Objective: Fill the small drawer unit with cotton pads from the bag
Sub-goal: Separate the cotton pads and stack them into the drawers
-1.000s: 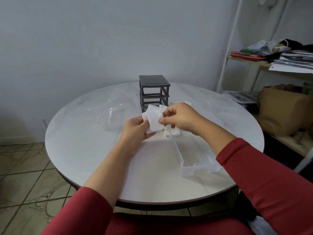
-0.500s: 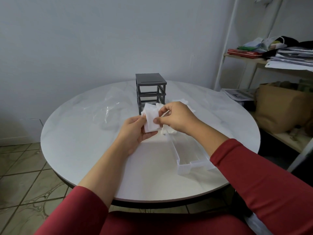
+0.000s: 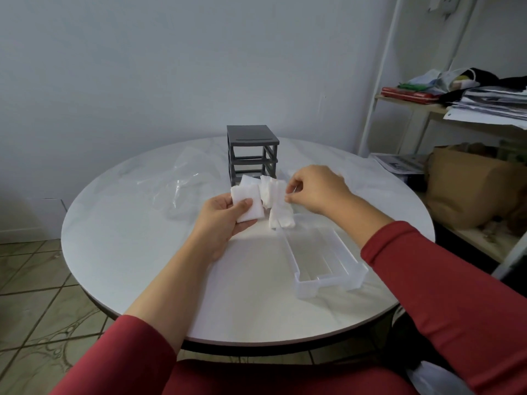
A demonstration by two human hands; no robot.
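Since half a second ago the right hand (image 3: pixel 316 192) has drawn away from the left and gone rightward, so the two no longer meet on the same pad. The left hand (image 3: pixel 225 220) is raised a little above the worktop (image 3: pixel 142 252), thumb on top and fingers curled beneath a stack of cotton pads (image 3: pixel 247 205), which it grips by the lower edge with the pads fanned slightly upward. The right hand has its fingers curled in, and its thumb and forefinger pinch the right edge of a loose pile of cotton pads (image 3: pixel 278 209). That pile sits just beside the held stack, at the far end of the clear drawer (image 3: pixel 328 258). The drawer lies on the worktop out of its frame, with its near end pointing toward the person and nothing showing in its near half. Behind the pads stands the grey drawer frame (image 3: pixel 252 153), upright, its upper slots open and see-through; its lowest slot is hidden by the pads. To the left of the frame a crumpled clear plastic bag (image 3: pixel 176 189) lies flat on the round white worktop, well apart from both hands. Both forearms come out of red sleeves. At the right, off the worktop, a shelf (image 3: pixel 427 109) carries papers and clothing above a brown paper bag (image 3: pixel 467 189).
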